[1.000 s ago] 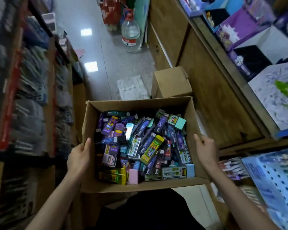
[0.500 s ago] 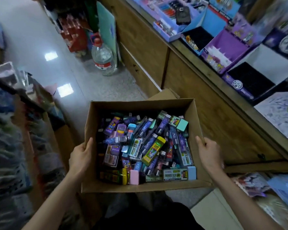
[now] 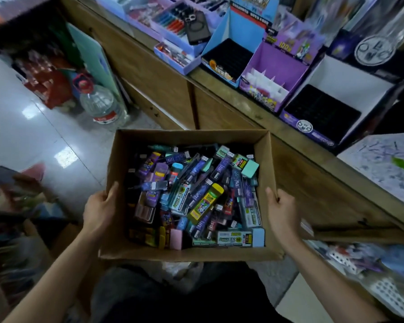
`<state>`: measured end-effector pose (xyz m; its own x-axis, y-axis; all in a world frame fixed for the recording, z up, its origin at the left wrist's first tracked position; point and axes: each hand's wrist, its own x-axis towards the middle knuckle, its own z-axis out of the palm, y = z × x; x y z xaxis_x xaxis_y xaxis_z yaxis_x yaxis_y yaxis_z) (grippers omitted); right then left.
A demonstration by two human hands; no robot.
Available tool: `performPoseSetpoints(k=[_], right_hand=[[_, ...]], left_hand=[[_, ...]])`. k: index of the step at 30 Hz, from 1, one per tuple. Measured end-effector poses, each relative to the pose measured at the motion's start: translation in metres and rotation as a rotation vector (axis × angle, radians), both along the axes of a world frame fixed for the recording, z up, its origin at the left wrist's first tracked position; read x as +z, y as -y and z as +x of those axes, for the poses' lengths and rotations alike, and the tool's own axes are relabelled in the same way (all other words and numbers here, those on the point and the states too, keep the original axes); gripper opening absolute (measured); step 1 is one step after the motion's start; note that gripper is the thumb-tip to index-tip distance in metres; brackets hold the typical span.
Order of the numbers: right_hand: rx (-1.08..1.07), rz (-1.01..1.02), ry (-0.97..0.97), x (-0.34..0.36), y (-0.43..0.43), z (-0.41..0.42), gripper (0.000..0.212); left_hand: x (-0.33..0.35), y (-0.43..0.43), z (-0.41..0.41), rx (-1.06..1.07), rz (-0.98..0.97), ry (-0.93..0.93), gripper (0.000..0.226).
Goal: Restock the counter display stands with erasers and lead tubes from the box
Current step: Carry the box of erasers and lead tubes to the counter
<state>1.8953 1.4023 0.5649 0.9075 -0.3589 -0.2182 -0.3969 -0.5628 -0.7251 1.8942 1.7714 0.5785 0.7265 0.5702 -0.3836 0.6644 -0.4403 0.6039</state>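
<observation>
Box (image 3: 187, 254) nearer the stands (image 3: 274, 66), between left hand (image 3: 98, 210) and right hand (image 3: 282, 213).

The box (image 3: 189, 254) is open on top, so I can enter only from above; packs (image 3: 205, 201) fill it from wall to wall. The left hand (image 3: 98, 208) and right hand (image 3: 282, 213) grip its side walls, thumbs over the rim. The wooden front of the desk (image 3: 243, 99) stands close behind the box. On the desk the blue stand (image 3: 240, 31), purple stand (image 3: 275, 61) and white stand (image 3: 350, 78) touch side by side, with no way between them. White dividers cut the purple one into narrow slots. On the left the floor (image 3: 21, 136) is free up to the bottle (image 3: 103, 106).
</observation>
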Motion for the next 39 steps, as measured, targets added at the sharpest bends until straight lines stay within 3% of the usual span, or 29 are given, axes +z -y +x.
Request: performPoseSetpoints(k=[11, 18, 26, 33, 39], right_hand=[[-0.126, -0.022, -0.012, -0.015, 0.012, 0.022, 0.045], [-0.363, -0.11, -0.061, -0.05, -0.022, 0.021, 0.046], [-0.62, -0.077, -0.029, -0.099, -0.088, 0.044, 0.038], [-0.738, -0.155, 0.077, -0.144, -0.087, 0.058, 0.05], [-0.747, -0.13, 0.073, -0.189, -0.083, 0.061, 0.045]], left_hand=[[0.0, 0.019, 0.076, -0.097, -0.061, -0.04, 0.053], [-0.026, 0.01, 0.149, -0.358, -0.04, -0.046, 0.045], [-0.071, -0.013, 0.267, -0.704, -0.022, -0.01, 0.047], [-0.139, -0.011, 0.302, -0.712, 0.035, 0.089, 0.059], [-0.188, 0.002, 0.305, -0.707, -0.038, 0.108, 0.061]])
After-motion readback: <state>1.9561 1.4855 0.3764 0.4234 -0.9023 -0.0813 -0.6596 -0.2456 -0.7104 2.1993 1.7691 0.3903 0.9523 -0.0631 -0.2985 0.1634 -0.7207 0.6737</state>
